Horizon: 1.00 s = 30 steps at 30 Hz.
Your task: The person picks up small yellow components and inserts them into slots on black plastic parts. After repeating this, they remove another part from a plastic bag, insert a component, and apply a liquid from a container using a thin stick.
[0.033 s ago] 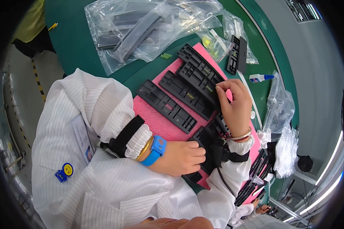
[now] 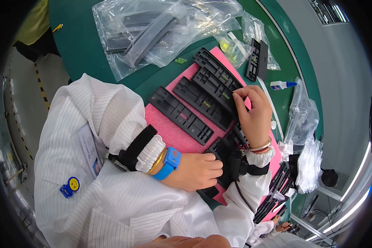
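My right hand (image 2: 255, 115) has its thumb and forefinger pinched on the right end of a black ribbed plastic strip (image 2: 214, 72), which carries small green inserts. My left hand (image 2: 196, 171) is closed, its curled fingers against another black plastic piece (image 2: 220, 155) near my body; the fingertips are partly hidden. Between the hands and the far edge of the pink foam mat (image 2: 163, 128) lie more black strips: one with a yellowish insert (image 2: 206, 103) and one with a pink insert (image 2: 182, 116). My right wrist and a black strap cover part of the nearer pieces.
Clear plastic bags with dark parts (image 2: 149, 35) spread over the green table's far side. A small bag of yellow-green pieces (image 2: 231, 47), two black parts (image 2: 256, 60) and a white bottle with a blue cap (image 2: 282, 85) lie beyond. Stacked black strips (image 2: 273, 194) sit at right.
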Available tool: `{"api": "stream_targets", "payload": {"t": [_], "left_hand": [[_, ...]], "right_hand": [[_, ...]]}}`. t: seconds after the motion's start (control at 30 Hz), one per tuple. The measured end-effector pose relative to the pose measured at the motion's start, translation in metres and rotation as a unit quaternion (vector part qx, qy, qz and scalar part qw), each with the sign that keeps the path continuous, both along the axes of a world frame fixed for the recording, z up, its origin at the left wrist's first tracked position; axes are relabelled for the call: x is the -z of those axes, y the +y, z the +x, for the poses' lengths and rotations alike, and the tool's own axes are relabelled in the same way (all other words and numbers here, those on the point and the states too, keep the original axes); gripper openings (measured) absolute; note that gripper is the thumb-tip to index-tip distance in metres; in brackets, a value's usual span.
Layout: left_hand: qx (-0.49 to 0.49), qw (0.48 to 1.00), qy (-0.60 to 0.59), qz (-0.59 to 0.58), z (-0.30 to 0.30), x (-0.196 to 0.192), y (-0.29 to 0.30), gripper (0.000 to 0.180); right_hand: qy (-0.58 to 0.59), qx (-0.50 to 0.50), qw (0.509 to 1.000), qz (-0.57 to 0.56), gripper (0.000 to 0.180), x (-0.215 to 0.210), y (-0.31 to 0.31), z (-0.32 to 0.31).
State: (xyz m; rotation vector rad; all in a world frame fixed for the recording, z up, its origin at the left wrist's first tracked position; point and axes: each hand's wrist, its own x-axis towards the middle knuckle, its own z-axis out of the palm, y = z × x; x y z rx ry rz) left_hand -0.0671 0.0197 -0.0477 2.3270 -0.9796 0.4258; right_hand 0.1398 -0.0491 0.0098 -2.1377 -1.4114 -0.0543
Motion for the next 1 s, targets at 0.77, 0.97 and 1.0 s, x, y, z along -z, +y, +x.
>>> {"api": "stream_targets", "payload": {"t": [0.77,0.97,1.0], "left_hand": [[0.011,1.0,0.01,0.013,0.001,-0.008,0.005,0.026],[0.02,0.998,0.037,0.044,0.003,-0.013,0.006,0.041],[0.028,0.998,0.044,0.039,0.004,-0.013,0.006,0.041]], "right_hand": [[0.099,0.143,0.98,-0.102,0.012,-0.002,-0.157,0.017],[0.133,0.151,0.976,-0.08,0.014,0.006,-0.166,0.015],[0.136,0.148,0.976,-0.078,0.014,0.008,-0.169,0.017]]}}
